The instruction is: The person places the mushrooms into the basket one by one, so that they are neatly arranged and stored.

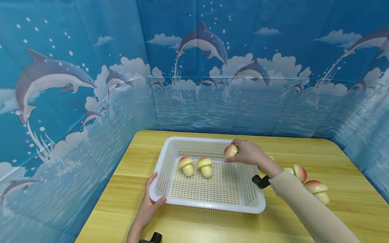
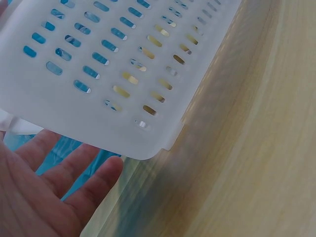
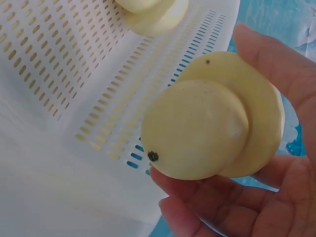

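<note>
A white plastic basket with slotted walls stands on the table. My left hand holds its near left corner, thumb on the front rim and index finger along the left side. In the left wrist view the other fingers spread loosely below the rim. Over the basket's back right part, my right hand grips a toy mushroom between thumb and fingers, its pale stem facing the wrist camera. Two more mushrooms, a left one and a right one, lie inside the basket with red-yellow caps.
Right of the basket, partly behind my right arm, lie several more mushrooms, among them one near the front and one farther back. The wooden table meets a blue dolphin-print curtain at the back.
</note>
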Demonstrator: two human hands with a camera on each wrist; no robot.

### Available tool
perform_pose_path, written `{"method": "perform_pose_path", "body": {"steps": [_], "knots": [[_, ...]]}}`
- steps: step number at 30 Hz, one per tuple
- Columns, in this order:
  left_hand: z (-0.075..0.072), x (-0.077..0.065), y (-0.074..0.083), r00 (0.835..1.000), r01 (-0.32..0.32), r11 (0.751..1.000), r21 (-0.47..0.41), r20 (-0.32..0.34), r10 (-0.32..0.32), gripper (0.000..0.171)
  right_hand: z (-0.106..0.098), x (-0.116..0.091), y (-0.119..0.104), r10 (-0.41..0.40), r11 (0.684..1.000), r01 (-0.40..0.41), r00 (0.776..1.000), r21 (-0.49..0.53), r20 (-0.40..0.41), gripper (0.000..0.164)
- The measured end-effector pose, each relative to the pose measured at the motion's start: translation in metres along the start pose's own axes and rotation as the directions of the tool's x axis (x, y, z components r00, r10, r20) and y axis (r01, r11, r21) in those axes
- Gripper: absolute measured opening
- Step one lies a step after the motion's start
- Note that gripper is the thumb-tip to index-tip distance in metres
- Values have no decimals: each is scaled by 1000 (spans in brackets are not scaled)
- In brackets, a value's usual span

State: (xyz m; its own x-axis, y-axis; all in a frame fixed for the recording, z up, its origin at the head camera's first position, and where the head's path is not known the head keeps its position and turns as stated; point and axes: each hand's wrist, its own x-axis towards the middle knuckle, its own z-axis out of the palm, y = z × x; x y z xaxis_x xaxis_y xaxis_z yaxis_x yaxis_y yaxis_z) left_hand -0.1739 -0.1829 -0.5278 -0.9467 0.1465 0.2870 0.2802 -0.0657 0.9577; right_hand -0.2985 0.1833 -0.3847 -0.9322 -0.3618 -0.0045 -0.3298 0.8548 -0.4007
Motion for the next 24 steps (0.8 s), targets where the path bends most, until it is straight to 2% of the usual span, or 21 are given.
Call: {"method": "perform_pose_path", "body": {"steps": [10,24], "knots": [[0,0,0,1000,8,1000,19,-12,-8,83,-1,3,-3,15,999,-14,999,-33,30,75],[0,1,0,1000,15,999,31,-21,-15,83,5,15,0,19,999,-15,992,-33,121,68]]}}
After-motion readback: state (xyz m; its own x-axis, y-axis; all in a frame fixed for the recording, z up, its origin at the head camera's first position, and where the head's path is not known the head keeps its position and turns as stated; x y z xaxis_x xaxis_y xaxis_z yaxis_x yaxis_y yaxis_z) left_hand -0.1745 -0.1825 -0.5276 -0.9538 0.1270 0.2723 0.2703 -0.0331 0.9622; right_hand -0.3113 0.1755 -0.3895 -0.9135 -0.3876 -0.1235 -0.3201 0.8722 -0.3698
